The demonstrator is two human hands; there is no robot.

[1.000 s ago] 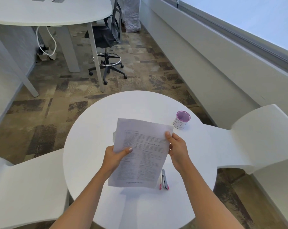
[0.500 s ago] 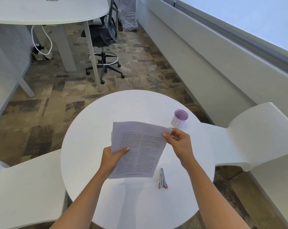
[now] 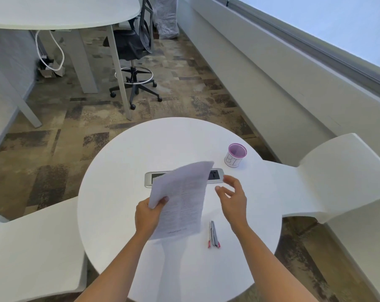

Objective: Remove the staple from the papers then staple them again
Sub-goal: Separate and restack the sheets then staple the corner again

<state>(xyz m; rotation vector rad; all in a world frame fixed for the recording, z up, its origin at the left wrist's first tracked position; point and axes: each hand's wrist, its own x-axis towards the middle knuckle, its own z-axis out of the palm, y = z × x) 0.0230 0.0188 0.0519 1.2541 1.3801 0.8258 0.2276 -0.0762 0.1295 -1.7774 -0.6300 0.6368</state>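
Observation:
The printed papers [image 3: 181, 199] hang tilted above the round white table [image 3: 119, 192], pinched at their left edge by my left hand [image 3: 148, 214]. My right hand [image 3: 233, 197] hovers just right of the sheets, fingers spread, holding nothing. A slim silver tool with pink tips [image 3: 213, 234] lies on the table near the papers' lower right corner. The staple itself is too small to make out.
A grey power panel [image 3: 215, 176] is set into the tabletop, partly hidden behind the papers. A purple-rimmed cup [image 3: 236, 155] stands at the back right. White chairs [image 3: 337, 171] flank the table; an office chair [image 3: 134, 53] stands beyond.
My right hand has let go of the papers' top right corner and opened. The papers have swung left and tilted, uncovering the power panel.

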